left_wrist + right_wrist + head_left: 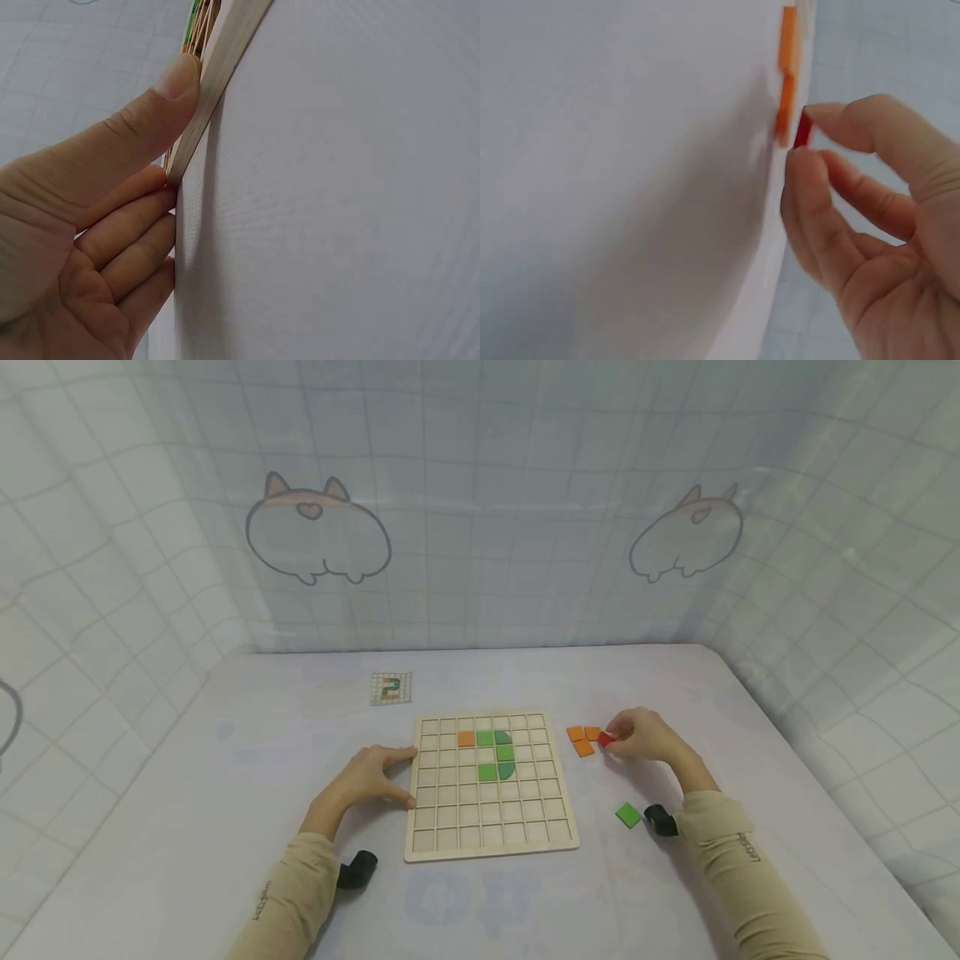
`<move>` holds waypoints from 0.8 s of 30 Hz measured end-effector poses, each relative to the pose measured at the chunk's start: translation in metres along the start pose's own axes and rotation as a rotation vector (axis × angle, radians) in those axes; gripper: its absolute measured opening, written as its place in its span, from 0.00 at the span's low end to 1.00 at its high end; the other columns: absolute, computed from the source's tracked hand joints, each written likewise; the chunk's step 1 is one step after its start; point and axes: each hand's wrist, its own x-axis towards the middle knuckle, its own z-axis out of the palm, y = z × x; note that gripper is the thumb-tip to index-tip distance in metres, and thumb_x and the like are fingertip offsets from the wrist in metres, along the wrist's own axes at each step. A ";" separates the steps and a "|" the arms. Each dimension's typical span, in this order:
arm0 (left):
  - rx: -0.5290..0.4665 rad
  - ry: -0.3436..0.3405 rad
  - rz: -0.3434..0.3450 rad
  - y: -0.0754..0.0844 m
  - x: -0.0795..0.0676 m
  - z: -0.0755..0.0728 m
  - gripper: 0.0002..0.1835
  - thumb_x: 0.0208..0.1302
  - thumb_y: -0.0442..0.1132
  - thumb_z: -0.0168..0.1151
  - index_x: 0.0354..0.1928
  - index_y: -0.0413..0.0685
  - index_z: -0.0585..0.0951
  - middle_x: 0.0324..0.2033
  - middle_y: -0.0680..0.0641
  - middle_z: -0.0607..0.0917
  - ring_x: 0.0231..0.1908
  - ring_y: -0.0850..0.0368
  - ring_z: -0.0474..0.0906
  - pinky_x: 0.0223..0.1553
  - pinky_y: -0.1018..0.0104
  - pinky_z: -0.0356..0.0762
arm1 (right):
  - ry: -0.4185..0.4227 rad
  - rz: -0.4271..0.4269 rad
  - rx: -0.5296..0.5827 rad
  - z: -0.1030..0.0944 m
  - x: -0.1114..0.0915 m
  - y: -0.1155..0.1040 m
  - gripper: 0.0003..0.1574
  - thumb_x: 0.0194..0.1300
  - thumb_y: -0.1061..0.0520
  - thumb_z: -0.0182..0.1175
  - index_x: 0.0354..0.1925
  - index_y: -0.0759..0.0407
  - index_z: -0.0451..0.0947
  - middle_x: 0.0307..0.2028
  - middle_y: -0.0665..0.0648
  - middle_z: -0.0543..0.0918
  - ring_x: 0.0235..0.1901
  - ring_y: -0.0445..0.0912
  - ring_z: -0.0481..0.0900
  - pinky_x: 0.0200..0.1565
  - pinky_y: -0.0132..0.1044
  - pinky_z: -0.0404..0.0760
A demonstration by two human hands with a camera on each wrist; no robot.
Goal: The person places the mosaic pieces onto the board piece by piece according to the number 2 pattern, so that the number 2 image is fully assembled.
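My left hand [363, 778] is spread, thumb and forefinger against the left edge of the wooden grid board [447, 817]. Past that hand, near the far edge of the worktop [187, 818], lies a small patterned card [391, 688]. In the board's far half I have an orange square [467, 739], three light green squares [487, 772] and two dark green rounded tiles [507, 770]. Off its right edge lie three loose orange tiles [584, 748], then a red tile [606, 739]. A loose green tile [628, 814] lies outside the board's near right corner. My right hand [643, 737] pinches the red tile between thumb and fingers.
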 end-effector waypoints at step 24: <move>0.017 0.003 -0.006 -0.003 0.002 0.002 0.48 0.32 0.44 0.80 0.61 0.37 0.73 0.61 0.36 0.71 0.63 0.37 0.64 0.64 0.45 0.62 | 0.042 -0.327 0.355 0.036 0.017 -0.082 0.18 0.50 0.73 0.62 0.43 0.78 0.76 0.35 0.70 0.82 0.35 0.55 0.82 0.39 0.35 0.84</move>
